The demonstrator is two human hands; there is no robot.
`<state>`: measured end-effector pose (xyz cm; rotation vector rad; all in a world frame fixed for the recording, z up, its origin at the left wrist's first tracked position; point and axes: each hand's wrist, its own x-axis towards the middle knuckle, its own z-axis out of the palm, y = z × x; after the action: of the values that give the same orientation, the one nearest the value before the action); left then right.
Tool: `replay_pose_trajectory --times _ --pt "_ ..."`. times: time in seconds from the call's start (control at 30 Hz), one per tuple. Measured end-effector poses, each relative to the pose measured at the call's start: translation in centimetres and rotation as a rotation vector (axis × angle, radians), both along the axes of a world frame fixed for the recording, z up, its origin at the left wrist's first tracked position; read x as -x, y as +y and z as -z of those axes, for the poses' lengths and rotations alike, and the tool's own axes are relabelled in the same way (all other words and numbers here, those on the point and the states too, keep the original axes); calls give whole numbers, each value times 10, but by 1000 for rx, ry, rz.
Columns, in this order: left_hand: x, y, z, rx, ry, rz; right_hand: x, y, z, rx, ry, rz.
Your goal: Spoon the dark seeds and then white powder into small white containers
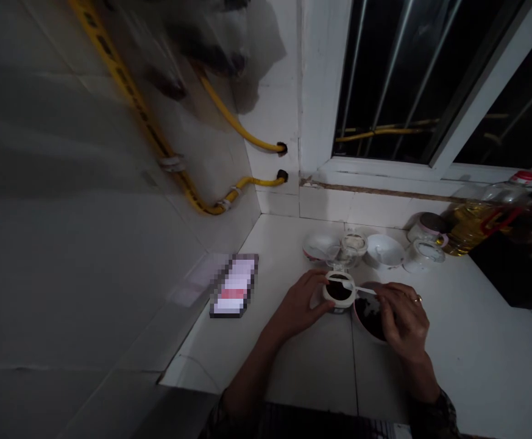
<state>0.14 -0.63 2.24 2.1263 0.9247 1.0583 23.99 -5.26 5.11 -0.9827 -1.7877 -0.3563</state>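
Observation:
My left hand (298, 305) is wrapped round a small white jar (339, 291) with a dark filling and a hinged clear lid flipped back. My right hand (403, 320) pinches a small white spoon (359, 288), its bowl inside the jar's mouth. Under my right hand sits a bowl (367, 316) holding something dark, partly hidden by the fingers. A ring shows on one finger of that hand.
Behind the jar stand two white bowls (384, 250), a clear lidded pot (353, 244) and two white seasoning jars (423, 241). An oil bottle (485, 216) with a red cap stands at the right by a black hob (512, 274). A phone (234, 285) leans on the left wall. Yellow gas pipes (165, 146) run along the tiles.

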Motion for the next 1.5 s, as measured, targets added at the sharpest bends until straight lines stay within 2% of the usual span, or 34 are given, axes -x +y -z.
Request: replay_pose_trajectory --times 0.2,0.37,0.53,0.67,0.8,0.97,1.33,1.5 --pt "1 0 2 -7 -11 -11 -9 -6 2 5 164 91" --pt "2 1 2 -19 6 -3 -27 -8 2 174 374 194" --pt "2 0 -1 -30 2 -2 -42 -1 3 386 129 235" --pt "1 -1 -2 -35 18 0 -45 5 10 386 -21 247" --pt "2 -1 -1 -31 23 -4 -41 6 14 442 -38 160" --pt "2 0 -1 -29 14 8 -38 5 18 583 123 155" --pt "2 -1 -2 -27 14 10 -36 7 15 722 459 81" --pt "1 0 -3 -22 -2 8 -37 8 16 765 607 149"
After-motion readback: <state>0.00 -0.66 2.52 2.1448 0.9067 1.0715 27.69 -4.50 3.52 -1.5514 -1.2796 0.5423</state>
